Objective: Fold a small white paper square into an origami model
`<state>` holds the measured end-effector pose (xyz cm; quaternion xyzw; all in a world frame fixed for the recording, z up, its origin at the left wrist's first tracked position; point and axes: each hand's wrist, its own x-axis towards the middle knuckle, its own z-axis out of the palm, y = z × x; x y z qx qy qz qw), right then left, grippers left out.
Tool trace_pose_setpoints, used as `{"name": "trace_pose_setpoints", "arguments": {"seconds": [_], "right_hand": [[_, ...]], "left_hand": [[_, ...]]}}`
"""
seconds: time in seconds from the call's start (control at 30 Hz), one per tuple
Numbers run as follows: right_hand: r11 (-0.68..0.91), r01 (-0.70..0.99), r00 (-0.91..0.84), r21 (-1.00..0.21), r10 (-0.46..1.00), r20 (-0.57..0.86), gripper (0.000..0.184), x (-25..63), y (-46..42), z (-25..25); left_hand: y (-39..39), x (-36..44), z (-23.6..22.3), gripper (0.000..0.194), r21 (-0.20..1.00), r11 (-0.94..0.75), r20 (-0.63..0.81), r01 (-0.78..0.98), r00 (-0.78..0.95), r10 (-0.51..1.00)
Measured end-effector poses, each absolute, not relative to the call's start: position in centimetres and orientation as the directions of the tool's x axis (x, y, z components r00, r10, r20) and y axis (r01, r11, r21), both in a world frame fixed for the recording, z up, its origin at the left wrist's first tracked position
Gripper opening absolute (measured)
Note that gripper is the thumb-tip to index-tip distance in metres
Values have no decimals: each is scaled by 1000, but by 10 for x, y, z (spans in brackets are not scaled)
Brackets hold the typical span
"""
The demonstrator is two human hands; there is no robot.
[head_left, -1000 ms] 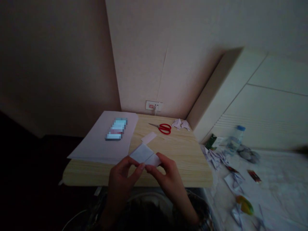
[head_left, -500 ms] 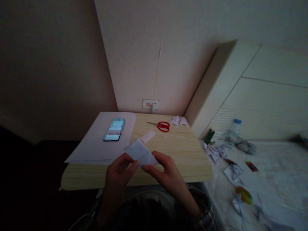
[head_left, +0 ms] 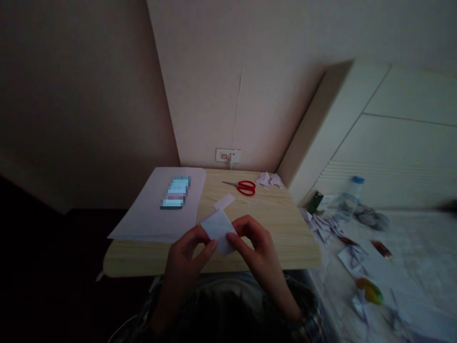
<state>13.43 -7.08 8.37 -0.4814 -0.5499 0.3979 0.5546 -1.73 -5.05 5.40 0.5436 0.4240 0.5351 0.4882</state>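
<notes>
A small folded sheet of white paper [head_left: 218,226] is held above the front of the table, tilted with one corner pointing away from me. My left hand [head_left: 191,250] pinches its left edge between thumb and fingers. On the right side, my right hand [head_left: 255,243] grips it, the thumb lying on the paper's face and the fingers behind. Just beyond it, a loose paper strip [head_left: 224,201] rests on the wood. Farther back lie scissors [head_left: 244,187] with red handles, pointing left.
A stack of white paper [head_left: 143,209] covers the table's left, with a phone [head_left: 176,193] on it. Folded paper pieces [head_left: 269,179] sit at the back right. Beside the wooden table [head_left: 285,238], a bed holds a water bottle [head_left: 350,195] and several paper pieces. A socket [head_left: 228,155] is on the wall.
The paper has turned between my hands, and my right hand has shifted up its right side. The whole view has moved slightly, so the table appears farther right.
</notes>
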Motion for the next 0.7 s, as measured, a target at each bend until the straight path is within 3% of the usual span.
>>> {"name": "trace_pose_setpoints", "arguments": {"seconds": [0.2,0.37,0.57,0.7], "right_hand": [[275,77,129,-958,950,283,10,138,-75,84],[257,136,94,-957,958,271,9,141,-71,86],[226,206,-8,-952,973,230,19,143,-57,88],[233,176,20,-956,970,240,23,144,-65,89]], "left_hand": [[-54,-14,60,13,998,-58,54,19,167,984],[-53,-13,62,12,999,6,-11,34,137,990],[-38,-21,57,14,997,-15,0,72,212,977],[-41,-19,64,14,996,-60,44,63,231,972]]}}
